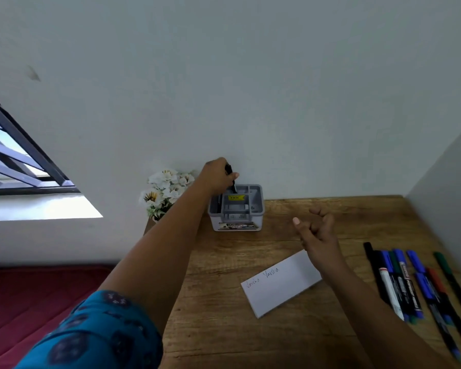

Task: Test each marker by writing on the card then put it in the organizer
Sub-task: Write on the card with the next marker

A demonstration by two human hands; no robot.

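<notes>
Our left hand (218, 174) pinches a black marker (232, 182) upright over the organizer (236, 209) at the bench's (224, 262) back edge. Our right hand (317, 230) hovers loose, holding nothing, above the card (280, 286). Markers seem light, stiff and slick; best gripped mid-barrel.

On the white card (281, 282) in front of me two handwritten words stand along the far edge; the second reads roughly "Varsha", the first looks like the same word but I cannot make it out surely. The grey organizer (236, 209) carries a yellow label (234, 197) inside with dark print too small to read, and a printed sticker (237, 225) on its front wall whose letters are blurred. The markers (407, 284) at my right have printed barrels, the print unreadable.
</notes>
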